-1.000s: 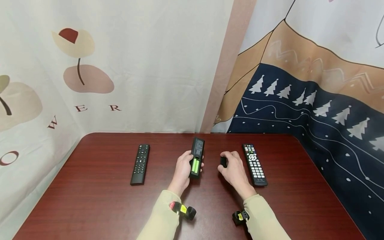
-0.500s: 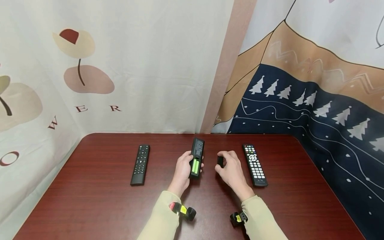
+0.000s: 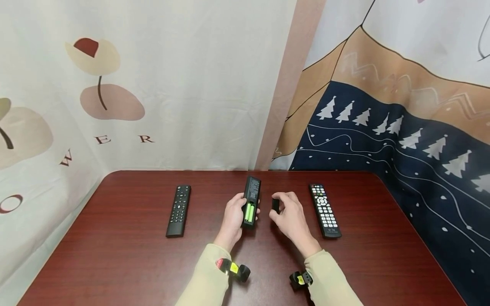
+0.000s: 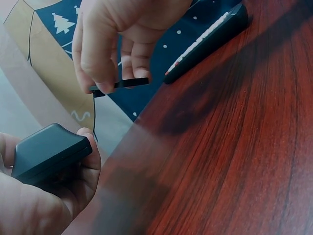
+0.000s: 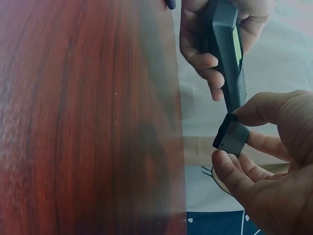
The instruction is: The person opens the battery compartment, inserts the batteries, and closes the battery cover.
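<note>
My left hand grips a black remote control with its back turned up. Two green batteries lie in its uncovered compartment. To the right of it, my right hand pinches a small black battery cover between thumb and fingers, apart from the remote. In the right wrist view the cover is held by its edges, with the remote beyond it. In the left wrist view the cover is above the table, and the remote's end sits in my left palm.
On the brown table, a black remote with dark buttons lies to the left. Another remote with white buttons lies to the right of my right hand. A printed curtain hangs behind the table's far edge.
My right hand has moved left with the battery cover, closer to the held remote. My left hand and the remote in it have stayed in place.
</note>
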`<act>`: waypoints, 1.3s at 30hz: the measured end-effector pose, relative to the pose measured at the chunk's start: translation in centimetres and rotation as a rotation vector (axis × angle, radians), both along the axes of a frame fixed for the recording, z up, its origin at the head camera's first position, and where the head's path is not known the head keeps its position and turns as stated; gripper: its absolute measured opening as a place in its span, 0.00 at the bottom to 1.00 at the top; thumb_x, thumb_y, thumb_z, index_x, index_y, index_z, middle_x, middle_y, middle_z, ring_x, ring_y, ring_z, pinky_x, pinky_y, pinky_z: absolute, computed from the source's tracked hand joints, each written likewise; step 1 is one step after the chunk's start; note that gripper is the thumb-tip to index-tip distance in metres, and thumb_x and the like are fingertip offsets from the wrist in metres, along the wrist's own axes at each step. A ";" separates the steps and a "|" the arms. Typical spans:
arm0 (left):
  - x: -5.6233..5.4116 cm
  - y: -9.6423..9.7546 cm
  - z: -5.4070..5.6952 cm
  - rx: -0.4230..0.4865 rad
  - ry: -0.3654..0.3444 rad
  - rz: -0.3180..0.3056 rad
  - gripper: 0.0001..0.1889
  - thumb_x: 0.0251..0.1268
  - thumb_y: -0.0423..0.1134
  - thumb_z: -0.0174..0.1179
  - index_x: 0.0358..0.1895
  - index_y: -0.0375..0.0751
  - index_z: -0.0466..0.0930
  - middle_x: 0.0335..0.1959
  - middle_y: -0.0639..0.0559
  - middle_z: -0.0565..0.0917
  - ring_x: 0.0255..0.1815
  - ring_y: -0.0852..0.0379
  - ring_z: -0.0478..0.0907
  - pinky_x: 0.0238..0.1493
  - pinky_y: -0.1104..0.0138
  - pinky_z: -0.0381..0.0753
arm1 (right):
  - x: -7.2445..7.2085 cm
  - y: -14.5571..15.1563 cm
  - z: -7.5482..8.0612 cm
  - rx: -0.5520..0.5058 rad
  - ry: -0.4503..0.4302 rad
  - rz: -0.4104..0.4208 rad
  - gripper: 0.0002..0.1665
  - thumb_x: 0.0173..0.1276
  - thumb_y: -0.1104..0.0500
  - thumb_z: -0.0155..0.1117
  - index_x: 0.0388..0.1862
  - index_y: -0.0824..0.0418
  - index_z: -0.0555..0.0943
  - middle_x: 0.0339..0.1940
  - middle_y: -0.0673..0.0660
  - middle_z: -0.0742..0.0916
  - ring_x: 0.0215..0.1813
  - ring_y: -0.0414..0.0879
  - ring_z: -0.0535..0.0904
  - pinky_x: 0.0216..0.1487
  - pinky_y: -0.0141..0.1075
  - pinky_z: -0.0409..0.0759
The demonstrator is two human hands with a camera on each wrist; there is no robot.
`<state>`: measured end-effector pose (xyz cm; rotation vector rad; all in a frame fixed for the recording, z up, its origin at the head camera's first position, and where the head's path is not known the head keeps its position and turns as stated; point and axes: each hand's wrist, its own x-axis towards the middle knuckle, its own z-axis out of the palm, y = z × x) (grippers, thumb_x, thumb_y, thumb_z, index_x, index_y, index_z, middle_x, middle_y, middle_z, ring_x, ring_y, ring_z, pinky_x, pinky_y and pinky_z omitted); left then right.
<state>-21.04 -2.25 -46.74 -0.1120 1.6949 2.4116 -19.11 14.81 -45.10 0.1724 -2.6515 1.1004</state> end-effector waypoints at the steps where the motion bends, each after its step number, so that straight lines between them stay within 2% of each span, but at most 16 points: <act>1: 0.0 0.0 0.0 0.000 0.002 -0.001 0.20 0.79 0.32 0.36 0.62 0.27 0.71 0.50 0.27 0.82 0.33 0.54 0.85 0.33 0.62 0.85 | 0.0 -0.1 0.0 -0.003 -0.003 0.001 0.24 0.58 0.70 0.71 0.55 0.63 0.83 0.42 0.59 0.79 0.34 0.43 0.75 0.38 0.38 0.78; 12: 0.0 0.1 -0.2 -0.007 -0.005 0.007 0.19 0.80 0.33 0.37 0.61 0.28 0.72 0.51 0.29 0.82 0.35 0.52 0.84 0.33 0.63 0.84 | 0.3 -1.2 0.6 -0.044 -0.013 0.029 0.23 0.58 0.69 0.73 0.54 0.62 0.84 0.42 0.60 0.79 0.34 0.46 0.78 0.37 0.35 0.78; 18: 0.1 0.1 -0.1 -0.010 -0.011 0.019 0.19 0.79 0.34 0.39 0.63 0.28 0.72 0.49 0.34 0.83 0.33 0.53 0.83 0.33 0.63 0.83 | 0.4 -1.8 0.7 -0.050 -0.003 0.039 0.22 0.57 0.69 0.75 0.53 0.61 0.84 0.42 0.59 0.79 0.34 0.45 0.77 0.36 0.34 0.77; 27: 0.2 0.1 -0.1 -0.025 -0.019 0.016 0.20 0.80 0.36 0.40 0.65 0.30 0.72 0.45 0.39 0.80 0.33 0.54 0.79 0.31 0.64 0.82 | 0.5 -2.6 0.6 -0.083 0.011 0.062 0.22 0.58 0.68 0.75 0.52 0.62 0.84 0.40 0.58 0.79 0.33 0.43 0.78 0.36 0.31 0.80; 32: 0.2 0.2 0.0 -0.044 -0.001 0.026 0.20 0.80 0.36 0.41 0.64 0.30 0.74 0.47 0.40 0.81 0.37 0.55 0.78 0.34 0.66 0.80 | 0.7 -3.0 0.7 -0.104 0.008 0.074 0.22 0.57 0.70 0.73 0.53 0.63 0.84 0.42 0.60 0.80 0.34 0.48 0.80 0.37 0.32 0.80; 39: 0.3 0.4 0.2 -0.041 0.020 0.004 0.19 0.80 0.36 0.40 0.62 0.29 0.74 0.50 0.38 0.81 0.40 0.56 0.79 0.37 0.68 0.80 | 0.7 -3.5 0.6 -0.105 0.003 0.079 0.22 0.57 0.70 0.72 0.52 0.63 0.84 0.42 0.61 0.80 0.35 0.46 0.80 0.37 0.32 0.81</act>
